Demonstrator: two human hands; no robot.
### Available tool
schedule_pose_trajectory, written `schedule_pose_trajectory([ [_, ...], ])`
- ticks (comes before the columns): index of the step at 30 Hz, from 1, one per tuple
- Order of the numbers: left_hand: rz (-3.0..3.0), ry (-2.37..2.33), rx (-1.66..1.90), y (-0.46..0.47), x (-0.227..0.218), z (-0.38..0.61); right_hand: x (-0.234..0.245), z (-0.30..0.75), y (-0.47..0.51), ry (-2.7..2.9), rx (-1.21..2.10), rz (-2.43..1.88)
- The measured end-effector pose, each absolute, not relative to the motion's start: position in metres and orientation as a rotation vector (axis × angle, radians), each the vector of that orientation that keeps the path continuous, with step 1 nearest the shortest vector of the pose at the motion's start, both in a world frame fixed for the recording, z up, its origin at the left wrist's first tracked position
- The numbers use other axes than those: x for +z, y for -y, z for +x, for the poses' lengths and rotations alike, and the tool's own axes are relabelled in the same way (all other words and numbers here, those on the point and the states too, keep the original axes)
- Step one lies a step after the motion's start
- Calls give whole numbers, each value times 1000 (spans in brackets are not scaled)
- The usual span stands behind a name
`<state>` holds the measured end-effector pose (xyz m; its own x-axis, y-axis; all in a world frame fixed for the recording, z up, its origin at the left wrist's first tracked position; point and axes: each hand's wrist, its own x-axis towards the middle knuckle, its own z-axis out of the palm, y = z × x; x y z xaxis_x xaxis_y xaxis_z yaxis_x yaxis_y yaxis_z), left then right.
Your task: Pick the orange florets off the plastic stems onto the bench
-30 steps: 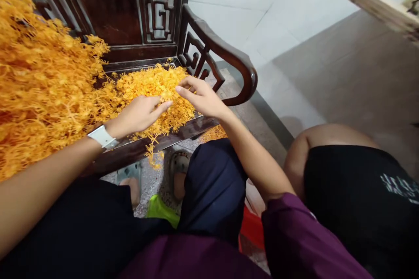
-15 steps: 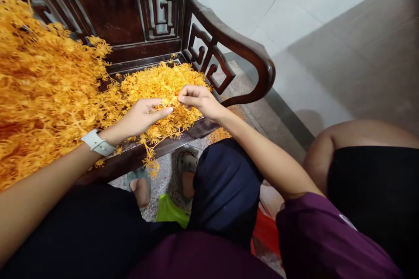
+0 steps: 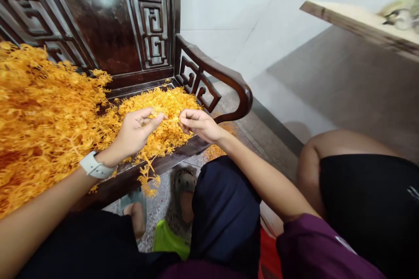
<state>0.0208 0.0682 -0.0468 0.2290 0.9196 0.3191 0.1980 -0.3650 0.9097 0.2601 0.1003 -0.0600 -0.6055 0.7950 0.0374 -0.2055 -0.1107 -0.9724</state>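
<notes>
A smaller heap of orange plastic flower pieces [image 3: 173, 100] lies on the dark wooden bench seat, and both my hands are just above its near side. My left hand [image 3: 135, 130], with a pale watch strap on its wrist, pinches a yellow-orange plastic flower piece [image 3: 159, 110] between thumb and fingers. Facing it from the right, my right hand [image 3: 201, 125] has thumb and index finger pressed together at the same piece. Its exact shape is blurred against the heap. A sprig [image 3: 149, 181] hangs over the seat's front edge.
A much larger orange pile [image 3: 49, 126] covers the bench's left part. The curved armrest [image 3: 234, 80] rises at right, before a tiled wall. A board [image 3: 353, 19] juts in at upper right. Another person's knee [image 3: 314, 157] is close on my right. Orange bits [image 3: 214, 152] lie on the floor.
The view has tilted up, so bench and hands sit lower and the board has come into sight. My hands have drawn slightly apart, the left one moving left.
</notes>
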Motion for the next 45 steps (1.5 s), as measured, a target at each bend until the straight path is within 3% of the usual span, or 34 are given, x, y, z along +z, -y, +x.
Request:
schedule_pose_trajectory([
  [5, 1940, -1108, 969, -58, -42, 22, -60, 262, -98, 1497, 1676, -746],
  [9, 1864, -1112, 990, -54, -48, 27, -58, 258, -95, 1610, 1585, -766],
  [14, 1844, -991, 991, -52, -53, 26, -51, 252, -92, 1709, 1568, -728],
  [19, 1618, -895, 946, -51, -49, 27, -50, 247, -88, 1439, 1712, -701],
  [25, 1190, -647, 790, -43, -37, 33, -47, 240, -82, 1433, 2054, -373],
  [35, 1317, -457, 435, -47, -37, -1, -39, 238, -75, 1436, 2128, 180],
  [41, 1440, -655, 261, -47, -39, 5, -39, 245, -99, 1406, 1603, -727],
  [45, 1423, -805, 228, -48, -54, 14, -47, 238, -111, 1325, 1520, -846],
])
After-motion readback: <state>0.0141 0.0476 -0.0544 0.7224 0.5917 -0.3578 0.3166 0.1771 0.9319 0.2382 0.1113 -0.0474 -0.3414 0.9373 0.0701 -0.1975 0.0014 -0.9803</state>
